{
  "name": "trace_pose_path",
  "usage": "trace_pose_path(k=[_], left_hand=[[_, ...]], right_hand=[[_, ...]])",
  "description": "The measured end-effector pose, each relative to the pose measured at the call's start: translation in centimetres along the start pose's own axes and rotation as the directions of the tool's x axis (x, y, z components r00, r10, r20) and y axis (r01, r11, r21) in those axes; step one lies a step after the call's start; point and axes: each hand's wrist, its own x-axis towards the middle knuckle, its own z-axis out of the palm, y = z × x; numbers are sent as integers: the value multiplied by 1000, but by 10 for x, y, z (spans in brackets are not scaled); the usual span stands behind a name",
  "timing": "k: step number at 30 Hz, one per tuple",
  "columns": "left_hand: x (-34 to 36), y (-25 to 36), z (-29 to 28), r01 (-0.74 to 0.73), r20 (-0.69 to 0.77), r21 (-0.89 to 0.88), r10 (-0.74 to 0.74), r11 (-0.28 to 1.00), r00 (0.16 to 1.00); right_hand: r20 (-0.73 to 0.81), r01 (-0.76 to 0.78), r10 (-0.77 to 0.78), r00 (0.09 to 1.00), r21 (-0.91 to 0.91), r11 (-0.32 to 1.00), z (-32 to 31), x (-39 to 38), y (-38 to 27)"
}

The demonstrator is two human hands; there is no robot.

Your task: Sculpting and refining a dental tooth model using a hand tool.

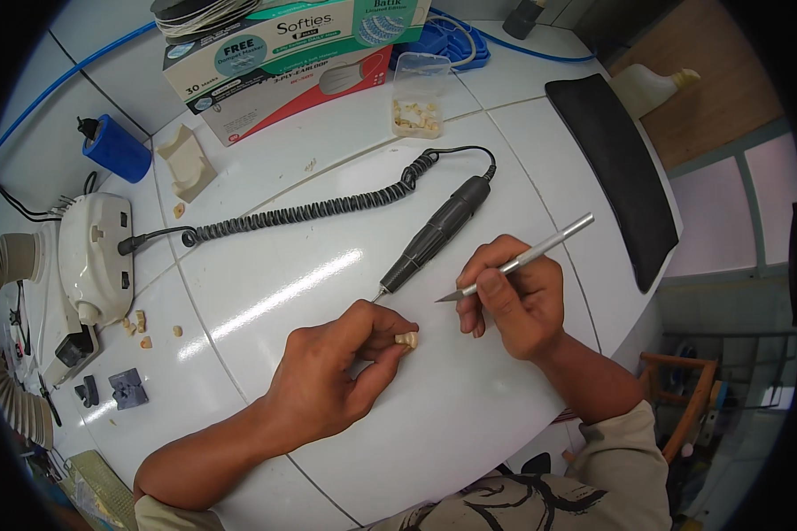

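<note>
Between the thumb and fingertips of my left hand [323, 372] is pinched a small cream-yellow tooth-shaped piece [406, 340]; the fingers hide part of it. My right hand [527, 305] grips a silver craft knife [553, 241] like a pen. The knife's pointed blade faces left, a short way above and right of the piece, without touching it. Just beyond my hands a black rotary handpiece [438, 232] lies slantwise on the white tiled tabletop [469, 425], its metal tip partly behind my left hand.
A coiled black cord [310, 210] runs from the handpiece to a white control unit [97, 257]. Beside that are a ribbed hose [9, 257], loose yellowish bits [140, 320] and grey blocks [128, 389]. Mask boxes [283, 97], a clear box of pieces [416, 118] and a black pad [615, 181] lie farther off.
</note>
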Motion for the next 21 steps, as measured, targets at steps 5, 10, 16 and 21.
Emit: trace_pose_path(k=[5, 10, 16, 21], left_hand=[[4, 0, 0, -25, -7, -8, 25, 1000, 1000], [7, -7, 1, -66, 15, -15, 67, 998, 998], [4, -12, 2, -79, 24, -34, 79, 996, 997], [1, -9, 7, -69, 66, -78, 74, 995, 995]], right_hand=[[-73, -10, 15, 997, 67, 998, -11, 15, 7], [-156, 78, -80, 984, -17, 997, -14, 18, 8], [-265, 182, -229, 937, -191, 965, 6, -25, -16], [-398, 118, -155, 904, -116, 986, 39, -95, -17]])
